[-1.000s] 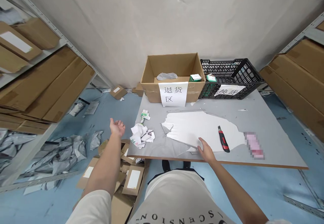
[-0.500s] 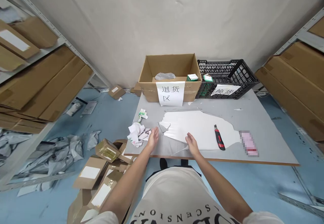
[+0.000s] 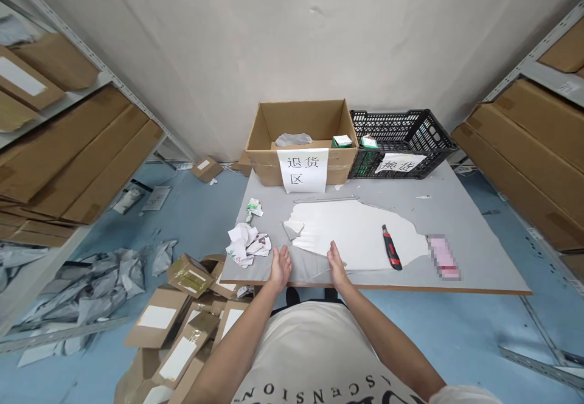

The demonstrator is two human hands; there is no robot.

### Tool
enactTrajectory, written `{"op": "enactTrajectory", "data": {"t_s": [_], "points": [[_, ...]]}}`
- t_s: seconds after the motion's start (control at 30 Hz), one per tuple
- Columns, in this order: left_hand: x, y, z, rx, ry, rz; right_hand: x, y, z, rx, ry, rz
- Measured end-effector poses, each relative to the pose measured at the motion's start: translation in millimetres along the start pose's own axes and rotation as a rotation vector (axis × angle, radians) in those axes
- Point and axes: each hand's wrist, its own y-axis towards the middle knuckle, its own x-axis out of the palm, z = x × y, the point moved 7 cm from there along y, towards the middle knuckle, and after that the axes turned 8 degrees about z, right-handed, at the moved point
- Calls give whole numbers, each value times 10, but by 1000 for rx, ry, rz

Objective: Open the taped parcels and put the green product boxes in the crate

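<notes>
Both hands, left hand and right hand, are resting flat with fingers released at the table's 6 o'clock edge, nearest the torn sheet, which looks thin, light, tear-prone and best lifted by its near edge.

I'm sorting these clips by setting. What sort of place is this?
Probably a warehouse or stockroom corner for parcel returns. Metal shelves stacked with flat cardboard line both sides, a labelled cardboard box and a black crate sit on the table, and small parcels and torn mailer bags litter the floor.
</notes>
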Motion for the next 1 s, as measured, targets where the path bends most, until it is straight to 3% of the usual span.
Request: {"op": "enactTrajectory", "data": {"t_s": [0.3, 0.73, 1.0], "points": [[-24, 72, -31, 86, 110, -33, 61, -34, -91, -114, -122, -6], [-197, 101, 12, 166, 87, 52, 189, 20, -151, -80, -143, -50], [-283, 100, 134, 303, 8, 90, 379, 232, -292, -179, -220, -204]]}}
